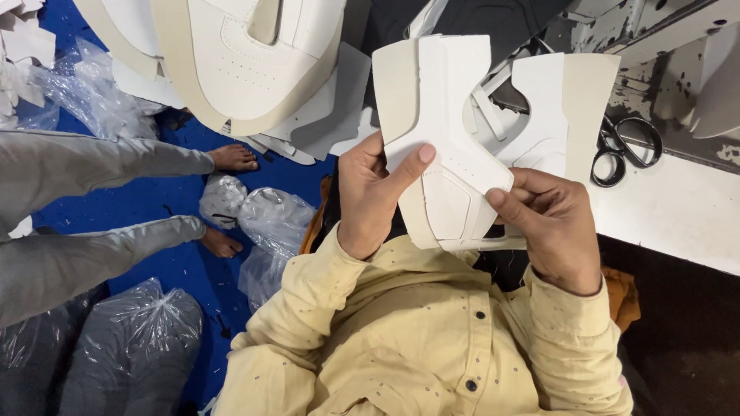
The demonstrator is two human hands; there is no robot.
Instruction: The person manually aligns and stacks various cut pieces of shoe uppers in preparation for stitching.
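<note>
A white shoe-upper piece [455, 146], cut flat with a cream-edged border, is being held up in front of the chest, over the edge of the white worktable [671, 212]. The left hand [370, 192] is gripping its left side, thumb pressing across the face, fingers hidden behind. The right hand [551, 219] is pinching the lower right edge between thumb and curled fingers. Black scissors [624, 150] are lying on the table just beside the piece. More white uppers [254, 62] are being cut off by the top edge. Another person's bare feet [231, 158] are resting on the blue floor [177, 270] among clear plastic bags [262, 223], contents hard to make out.
</note>
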